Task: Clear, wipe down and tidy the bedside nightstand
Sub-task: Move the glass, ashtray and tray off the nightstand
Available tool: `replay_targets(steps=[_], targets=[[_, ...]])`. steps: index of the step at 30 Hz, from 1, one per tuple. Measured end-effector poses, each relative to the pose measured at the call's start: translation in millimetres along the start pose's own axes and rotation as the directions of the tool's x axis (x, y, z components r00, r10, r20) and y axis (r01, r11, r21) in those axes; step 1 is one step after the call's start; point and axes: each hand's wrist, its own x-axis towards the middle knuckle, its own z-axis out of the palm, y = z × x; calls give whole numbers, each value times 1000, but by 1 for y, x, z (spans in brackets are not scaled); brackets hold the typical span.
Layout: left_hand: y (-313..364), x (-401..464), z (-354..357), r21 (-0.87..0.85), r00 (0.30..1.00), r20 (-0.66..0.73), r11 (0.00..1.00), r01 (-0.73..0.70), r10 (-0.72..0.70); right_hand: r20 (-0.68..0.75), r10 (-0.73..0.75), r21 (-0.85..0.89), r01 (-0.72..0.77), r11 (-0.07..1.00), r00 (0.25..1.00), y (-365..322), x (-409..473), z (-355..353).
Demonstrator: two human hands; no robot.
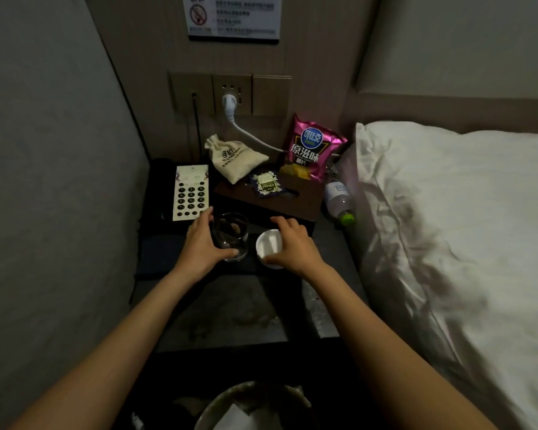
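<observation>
Now my left hand [202,243] curls round the glass [232,237] — my right hand [292,243] grips the white cup [269,243] on the tabletop [230,308].

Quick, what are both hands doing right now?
Left hand: curled round the glass, gripping it.
Right hand: fingers curled over the white cup, holding it.

Pink crisp bag [312,150] reads "可比克 原滋味"; small dark sachet [267,185] reads "CHALI".

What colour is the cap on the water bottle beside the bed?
Bright green; the water bottle's cap shows in the head view.
</observation>
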Motion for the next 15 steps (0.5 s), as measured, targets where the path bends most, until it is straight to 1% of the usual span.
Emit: replay_targets(steps=[3, 7, 12, 15], targets=[[-2, 6, 10, -79, 1000, -1, 997, 2, -2, 21, 18, 7, -18, 1000, 1000, 12, 3, 10], [-3, 6, 19, -140, 999, -33, 990, -18, 13, 9, -20, -17, 20, 1000, 1000, 19, 3, 21], [-1, 6, 20, -116, 993, -118, 993, -12, -2, -47, -35, 61, 38, 997, 998, 23, 4, 27], [9, 6, 15, -191, 986, -167, 981, -41, 9, -61, -24, 106, 30, 994, 998, 25, 3, 28]])
